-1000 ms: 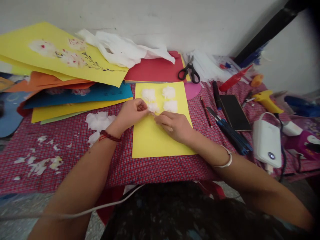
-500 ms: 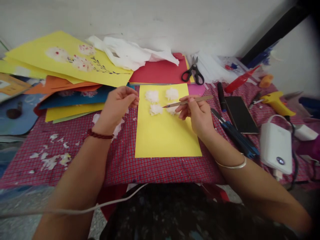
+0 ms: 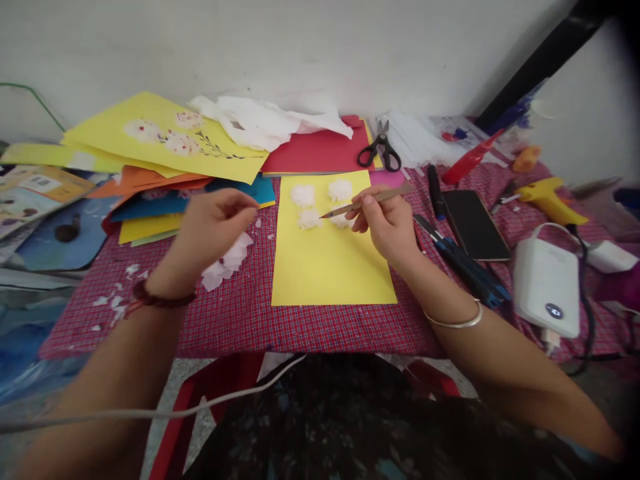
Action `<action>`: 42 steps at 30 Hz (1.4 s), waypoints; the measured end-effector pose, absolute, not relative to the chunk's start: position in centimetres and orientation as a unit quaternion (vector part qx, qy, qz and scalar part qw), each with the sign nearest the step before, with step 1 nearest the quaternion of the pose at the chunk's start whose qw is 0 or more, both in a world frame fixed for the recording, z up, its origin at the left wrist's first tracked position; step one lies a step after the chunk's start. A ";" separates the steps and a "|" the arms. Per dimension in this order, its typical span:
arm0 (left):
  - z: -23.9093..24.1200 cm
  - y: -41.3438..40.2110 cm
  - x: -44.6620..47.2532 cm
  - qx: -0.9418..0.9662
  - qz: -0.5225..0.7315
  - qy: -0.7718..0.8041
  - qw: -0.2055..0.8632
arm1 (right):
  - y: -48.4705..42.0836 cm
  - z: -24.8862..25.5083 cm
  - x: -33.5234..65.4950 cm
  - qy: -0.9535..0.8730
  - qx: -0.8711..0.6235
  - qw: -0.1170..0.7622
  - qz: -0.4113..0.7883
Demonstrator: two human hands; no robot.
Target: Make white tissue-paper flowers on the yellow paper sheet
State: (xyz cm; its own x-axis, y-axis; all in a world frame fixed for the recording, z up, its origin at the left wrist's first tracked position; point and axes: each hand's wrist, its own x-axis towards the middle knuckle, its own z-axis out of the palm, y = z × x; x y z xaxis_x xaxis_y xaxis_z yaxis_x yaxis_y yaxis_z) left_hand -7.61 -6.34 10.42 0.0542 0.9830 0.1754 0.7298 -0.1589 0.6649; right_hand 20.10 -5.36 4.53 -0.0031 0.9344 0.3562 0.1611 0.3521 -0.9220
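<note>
My right hand grips a slim brown paintbrush, its pointed reddish tip aimed left. The tip is close to the lower-left white paper flower on a yellow sheet; I cannot tell whether it touches. Of the other white flowers, an upper-left one and an upper-right one show plainly, while a lower-right one is partly covered by the brush and fingers. My left hand is left of the sheet, thumb and forefinger pinched; whatever they hold is hidden. Beneath it lies crumpled white paper.
Yellow sheets with painted flowers lie at the back left. Black scissors rest on red paper. To the right are a blue cutter, a black phone-like slab, a yellow glue gun and a white power bank.
My left hand has drawn back left, away from the yellow sheet, uncovering more crumpled white paper. The brush tip stays near the lower-left flower. The whole view has shifted slightly.
</note>
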 end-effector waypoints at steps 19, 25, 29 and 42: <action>4.7 -2.5 -4.0 0.737 0.224 0.611 0.182 | -4.8 2.4 19.7 -0.702 -0.413 0.466 0.345; 4.0 -3.0 -3.7 0.757 0.187 0.608 0.149 | -5.0 2.0 19.3 -0.751 -0.410 0.414 0.311; 4.6 -3.7 -2.9 0.771 0.116 0.618 0.098 | -5.3 2.0 19.1 -0.769 -0.405 0.407 0.283; 4.0 -3.5 -0.6 0.819 0.206 0.522 0.120 | -4.4 1.3 19.0 -0.691 -0.430 0.455 0.362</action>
